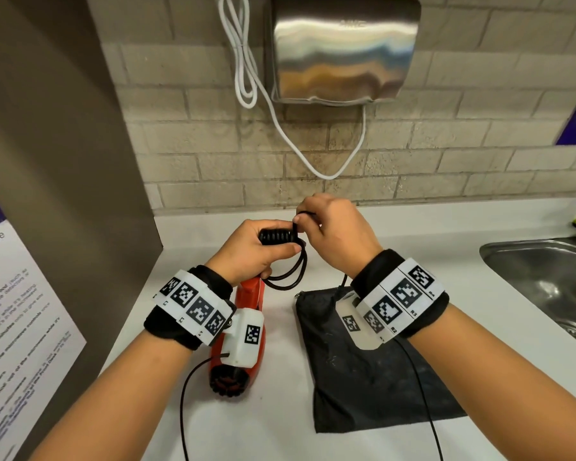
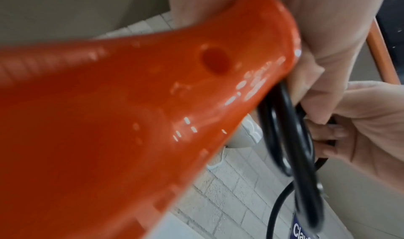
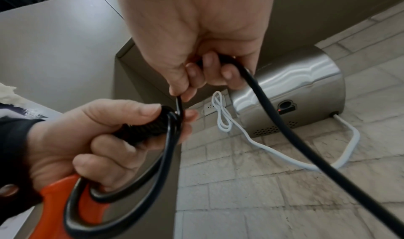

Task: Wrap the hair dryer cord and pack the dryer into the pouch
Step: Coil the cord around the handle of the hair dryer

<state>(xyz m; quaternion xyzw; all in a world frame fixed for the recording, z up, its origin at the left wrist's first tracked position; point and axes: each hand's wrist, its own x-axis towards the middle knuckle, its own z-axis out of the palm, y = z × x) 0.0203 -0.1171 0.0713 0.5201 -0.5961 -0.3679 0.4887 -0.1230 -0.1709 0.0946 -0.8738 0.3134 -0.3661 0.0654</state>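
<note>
Left hand [image 1: 258,249] grips the black ribbed handle end of the orange hair dryer [image 1: 240,347], fingers curled round it; the dryer's barrel points toward the near edge, above the white counter [image 1: 280,410]. Black cord [image 1: 286,274] hangs in loops just below that hand. Right hand [image 1: 335,229], touching the left, pinches the cord between thumb and fingers. Black pouch [image 1: 363,377] lies flat on the counter, right of the dryer. Steel sink [image 1: 546,277] at far right.

Both forearms reach forward, hands raised and close together. The left hand [image 1: 258,249] curls around the dryer handle [image 1: 276,236]; the right hand [image 1: 333,229], just beside it, pinches the cord [image 3: 268,104].
</note>
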